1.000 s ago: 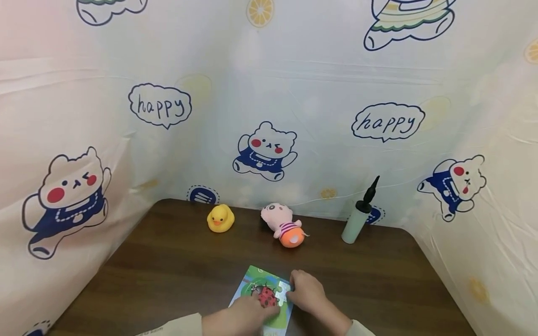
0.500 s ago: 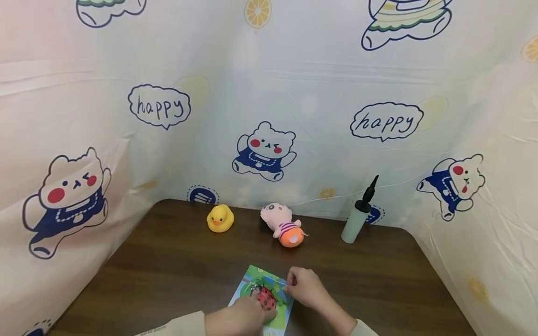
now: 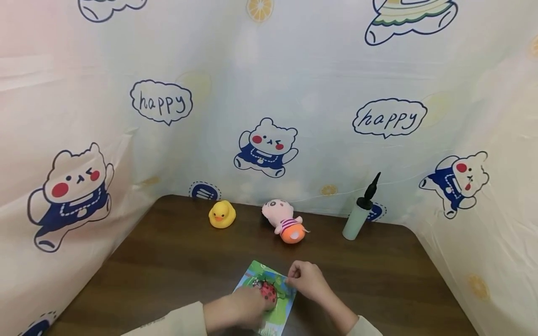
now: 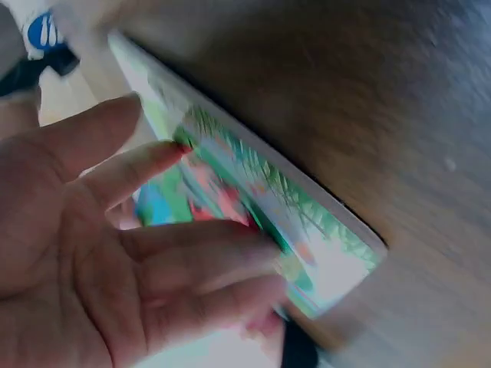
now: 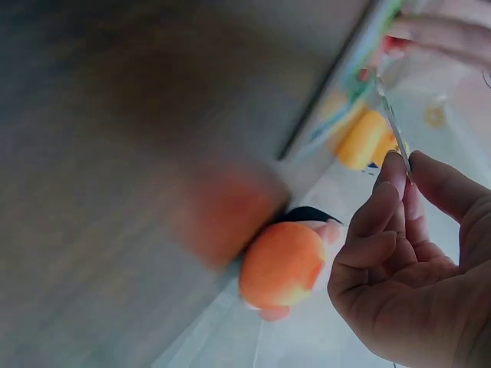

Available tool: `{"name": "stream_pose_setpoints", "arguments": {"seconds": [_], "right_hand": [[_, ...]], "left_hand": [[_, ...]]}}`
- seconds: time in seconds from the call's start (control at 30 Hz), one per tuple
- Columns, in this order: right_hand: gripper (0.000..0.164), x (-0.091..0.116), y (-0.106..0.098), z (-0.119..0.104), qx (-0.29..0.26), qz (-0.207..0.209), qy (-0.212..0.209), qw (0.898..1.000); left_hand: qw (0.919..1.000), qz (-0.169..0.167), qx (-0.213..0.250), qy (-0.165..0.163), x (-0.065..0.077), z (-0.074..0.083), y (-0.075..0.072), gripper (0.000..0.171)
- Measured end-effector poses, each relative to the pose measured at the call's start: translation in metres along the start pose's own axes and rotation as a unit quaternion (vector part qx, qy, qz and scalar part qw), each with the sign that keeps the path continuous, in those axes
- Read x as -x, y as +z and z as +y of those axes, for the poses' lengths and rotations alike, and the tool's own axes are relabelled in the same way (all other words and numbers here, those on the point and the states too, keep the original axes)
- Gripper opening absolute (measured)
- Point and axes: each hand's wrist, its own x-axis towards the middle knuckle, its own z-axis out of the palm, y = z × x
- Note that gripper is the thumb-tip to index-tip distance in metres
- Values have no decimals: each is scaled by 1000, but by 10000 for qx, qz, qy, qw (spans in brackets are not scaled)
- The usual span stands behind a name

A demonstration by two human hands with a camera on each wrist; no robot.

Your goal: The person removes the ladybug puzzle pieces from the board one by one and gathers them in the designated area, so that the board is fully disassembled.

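Note:
A jigsaw puzzle board [image 3: 284,309] with a red ladybug picture [image 3: 268,292] lies tilted on the brown table. My right hand [image 3: 308,281] is at the board's upper right edge. In the right wrist view its thumb and forefinger pinch a thin, flat puzzle piece [image 5: 393,121] seen edge-on, held up off the board. Over the board's lower left, my left hand [image 3: 248,305] is blurred and covers part of the picture. The left wrist view shows that hand [image 4: 107,245] with loosely extended fingers above the puzzle, holding nothing.
At the back of the table [image 3: 176,261] stands a yellow rubber duck [image 3: 222,214]. Right of it lies a pink plush toy [image 3: 279,213] with an orange lower part. A pale green hand pump [image 3: 356,221] with a black top stands further right, before the printed cloth [image 3: 319,93].
My right hand has lifted slightly from the board's right side; the whitish piece-shaped patch there is gone. The left hand has moved a little on the board, baring more of the lower edge.

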Motion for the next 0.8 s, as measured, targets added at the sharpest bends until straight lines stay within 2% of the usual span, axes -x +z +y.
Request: {"name": "stream_pose_setpoints", "arguments": {"seconds": [0.07,0.17,0.33,0.43,0.57,0.7,0.8], "right_hand": [[17,-1,2,3,27,-31,46,10000],[17,-1,3,5,-2,-72,161,9998],[16,-3,4,8,13,-82,205,9998],[17,-4,4,10,58,-5,236,9997],[19,-3,12,14,10,-115,290,9995],[20,-3,18,17,-51,-319,383,9987],[20,-7,14,18,-193,-354,502,9979]], "left_hand": [[9989,395,270,23,0,-11,1,20],[9967,633,504,96,-1,-23,2,20],[9972,458,501,300,-5,-29,-1,35],[9979,526,-59,378,-11,-30,-1,40],[9947,619,-626,538,-12,-31,7,36],[9947,653,-439,669,-11,-32,14,32],[9949,643,-219,745,-15,-34,15,33]]}}
